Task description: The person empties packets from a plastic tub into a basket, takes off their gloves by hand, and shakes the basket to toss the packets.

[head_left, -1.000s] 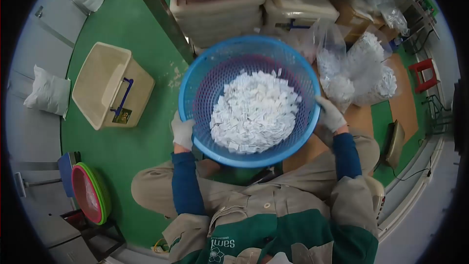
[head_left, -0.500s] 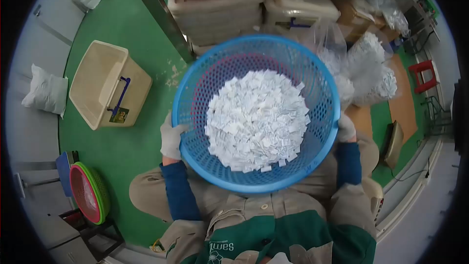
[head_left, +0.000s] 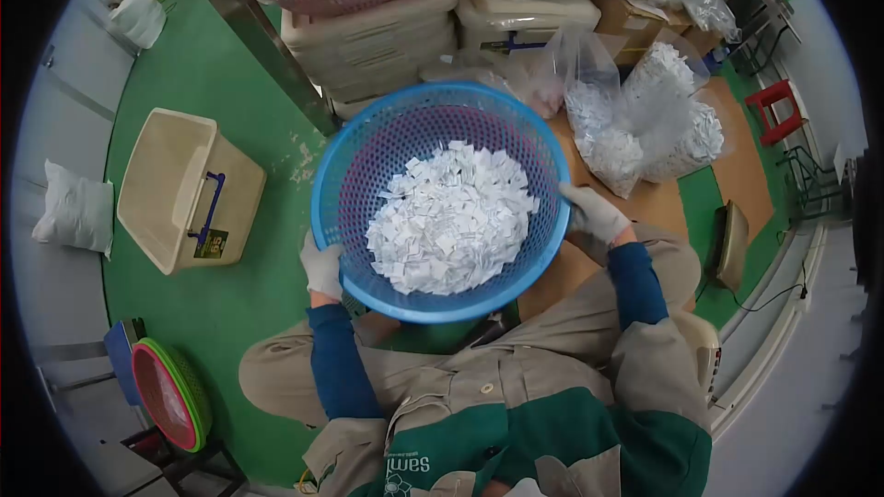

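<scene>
While we sit cross-legged, basket (head_left: 442, 312): blue, at our 12 o'clock, tipped a bit our way; we can't tell if anything's propping it underneath.
Packets (head_left: 451, 230): little white ones, heaped loose in the bottom of it.
Left hand (head_left: 322, 270): gloved, fingers gripping the rim at 8 o'clock.
Right hand (head_left: 599, 214): gloved too, gripping the rim at 3 o'clock, some fingers hidden from us.
Tub (head_left: 235, 207): beige, on the floor, 9 o'clock from the basket.
Bags (head_left: 615, 155): clear, full of white bits, 2 o'clock from it.
</scene>
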`<state>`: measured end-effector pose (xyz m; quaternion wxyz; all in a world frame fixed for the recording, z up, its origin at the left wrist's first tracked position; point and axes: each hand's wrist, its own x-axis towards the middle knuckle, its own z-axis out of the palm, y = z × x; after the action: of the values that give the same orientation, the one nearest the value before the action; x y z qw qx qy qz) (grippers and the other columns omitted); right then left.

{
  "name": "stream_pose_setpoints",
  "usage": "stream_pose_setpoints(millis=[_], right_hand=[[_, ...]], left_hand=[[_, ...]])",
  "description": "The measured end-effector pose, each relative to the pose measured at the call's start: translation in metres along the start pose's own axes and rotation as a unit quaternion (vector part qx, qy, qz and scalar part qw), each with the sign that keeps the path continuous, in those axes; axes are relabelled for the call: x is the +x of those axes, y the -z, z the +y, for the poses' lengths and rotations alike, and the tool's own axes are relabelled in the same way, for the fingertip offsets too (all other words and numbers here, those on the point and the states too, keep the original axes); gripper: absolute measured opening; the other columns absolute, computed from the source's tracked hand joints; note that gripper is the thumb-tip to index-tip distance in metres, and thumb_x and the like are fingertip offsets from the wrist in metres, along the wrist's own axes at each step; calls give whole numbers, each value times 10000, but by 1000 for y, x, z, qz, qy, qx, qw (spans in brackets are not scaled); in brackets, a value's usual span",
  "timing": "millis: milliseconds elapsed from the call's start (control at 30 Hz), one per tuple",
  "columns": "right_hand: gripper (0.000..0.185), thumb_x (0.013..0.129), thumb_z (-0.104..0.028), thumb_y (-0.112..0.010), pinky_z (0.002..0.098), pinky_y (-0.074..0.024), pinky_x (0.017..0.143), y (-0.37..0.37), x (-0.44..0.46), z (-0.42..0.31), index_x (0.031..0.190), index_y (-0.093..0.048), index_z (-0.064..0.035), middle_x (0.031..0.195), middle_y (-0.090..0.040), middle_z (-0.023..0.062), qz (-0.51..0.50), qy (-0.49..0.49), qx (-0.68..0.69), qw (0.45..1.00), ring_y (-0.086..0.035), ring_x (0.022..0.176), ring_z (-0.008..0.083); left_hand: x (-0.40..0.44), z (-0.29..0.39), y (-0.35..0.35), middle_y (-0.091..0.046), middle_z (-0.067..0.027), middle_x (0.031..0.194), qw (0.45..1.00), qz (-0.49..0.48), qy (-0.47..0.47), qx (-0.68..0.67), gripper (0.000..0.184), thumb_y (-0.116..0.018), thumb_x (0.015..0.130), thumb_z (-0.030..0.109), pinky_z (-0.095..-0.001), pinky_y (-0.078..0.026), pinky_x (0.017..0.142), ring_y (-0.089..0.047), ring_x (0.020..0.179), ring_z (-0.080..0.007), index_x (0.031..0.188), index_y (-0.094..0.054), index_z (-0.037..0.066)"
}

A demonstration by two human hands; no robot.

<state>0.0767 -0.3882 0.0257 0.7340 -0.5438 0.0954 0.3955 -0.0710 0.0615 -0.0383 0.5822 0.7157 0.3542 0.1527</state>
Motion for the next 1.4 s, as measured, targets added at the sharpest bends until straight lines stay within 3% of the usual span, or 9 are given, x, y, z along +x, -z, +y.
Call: stream_pose_setpoints(millis=[300, 400, 533, 667, 867, 1033, 1133, 1200, 1400], right_hand=[[568, 948, -504, -485, 310, -522, 528, 38, 15, 35, 804, -676, 12, 668, -683, 153, 72, -232, -519, 819, -626, 523, 204], [543, 964, -470, -478, 317, -525, 523, 11, 9, 27, 776, -665, 4, 621, -665, 122, 32, -142, -435, 889, -614, 503, 202], [515, 1006, -434, -429, 335, -544, 760, -56, 11, 39, 1185, -543, 36, 1090, -645, 163, -81, 56, -110, 989, -656, 920, 233], [615, 1003, -503, -380, 447, -436, 989, -103, 31, 100, 1356, -412, -1, 1319, -508, 163, -181, 37, 108, 977, -513, 1206, 293], [389, 1016, -242, -395, 381, -441, 997, -139, 10, 124, 1316, -472, -7, 1289, -534, 144, -125, 78, 57, 987, -521, 1203, 239], [401, 926, -34, -561, 375, -434, 1025, -143, 1, 123, 1315, -477, 11, 1313, -525, 152, -156, 114, 1, 981, -503, 1247, 266], [451, 916, -41, -566, 349, -380, 1071, -145, -5, 115, 1345, -439, 20, 1370, -471, 141, -171, 234, -182, 940, -455, 1284, 259], [426, 1029, -158, -397, 325, -271, 1148, -150, -15, 105, 1420, -355, 4, 1467, -369, 108, -164, 315, -342, 870, -345, 1379, 201], [446, 1015, -251, -391, 314, -235, 1154, -153, -31, 95, 1417, -381, -57, 1486, -351, 78, -215, 231, -205, 927, -309, 1385, 198]], left_hand=[[-11, -38, -12, -651, -223, 1100, 967, -17, -68, 246, 557, -668, 759, 164, -434, -493, 874, -626, 1012, -390, 1273, -524, 5], [-15, -29, -19, -635, -232, 1122, 897, -29, -48, 439, 571, -691, 768, 213, -436, -494, 869, -606, 1043, -393, 1277, -528, 12], [-40, -18, -43, -619, -229, 1067, 875, -116, -270, 384, 477, -659, 851, 295, -460, -514, 822, -639, 928, -362, 1202, -548, -8], [-108, 48, -82, -638, -114, 925, 889, -430, 141, -70, 348, -590, 951, 305, -291, -532, 596, -633, 777, -155, 1065, -603, -24], [-124, 12, -88, -591, -18, 673, 909, -386, 159, 1, 209, -579, 957, 180, -246, -462, 495, -547, 527, -92, 874, -646, 0], [-126, 6, -90, -619, -149, 654, 947, -291, -62, 118, 192, -605, 906, 168, -351, -472, 568, -611, 593, -265, 865, -664, -10], [-127, 4, -88, -571, -80, 612, 947, -250, -128, 155, 231, -604, 928, 194, -324, -440, 540, -557, 567, -151, 833, -649, -11], [-120, 2, -88, -571, -150, 652, 959, -200, -138, 147, 224, -593, 917, 189, -361, -446, 583, -574, 600, -244, 826, -636, -11], [-103, 39, -76, -603, -83, 675, 969, -237, -24, 62, 232, -549, 952, 198, -289, -458, 567, -588, 613, -138, 877, -639, -2]])
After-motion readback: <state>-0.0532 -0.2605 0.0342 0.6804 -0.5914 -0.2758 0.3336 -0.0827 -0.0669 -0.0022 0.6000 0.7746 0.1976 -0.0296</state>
